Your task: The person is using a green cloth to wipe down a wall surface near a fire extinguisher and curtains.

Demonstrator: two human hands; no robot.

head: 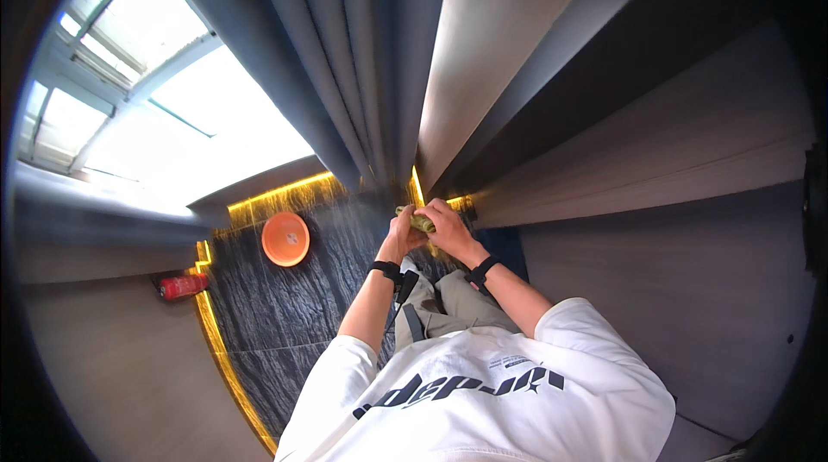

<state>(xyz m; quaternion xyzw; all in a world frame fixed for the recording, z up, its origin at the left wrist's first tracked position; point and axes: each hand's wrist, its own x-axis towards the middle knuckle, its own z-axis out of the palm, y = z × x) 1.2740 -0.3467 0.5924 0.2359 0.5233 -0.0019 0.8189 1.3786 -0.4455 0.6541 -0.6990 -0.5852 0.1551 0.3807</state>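
Observation:
Both of my hands meet in front of my legs around a small bunched olive-green cloth [424, 224]. My left hand [402, 234] grips it from the left, with the thumb lying along the cloth. From the other side, my right hand [449, 232] holds it with bent fingers. Part of the cloth is hidden behind the fingers. A black strap [388, 270] circles my left wrist and another black strap [482, 271] my right wrist.
An orange plastic basin [286, 239] stands on the dark veined floor [291, 307] to the left. A red fire extinguisher [183, 286] is by the left wall. Grey curtains [310, 41] hang ahead beside a bright window [213, 99]. Panelled furniture [634, 268] rises at right.

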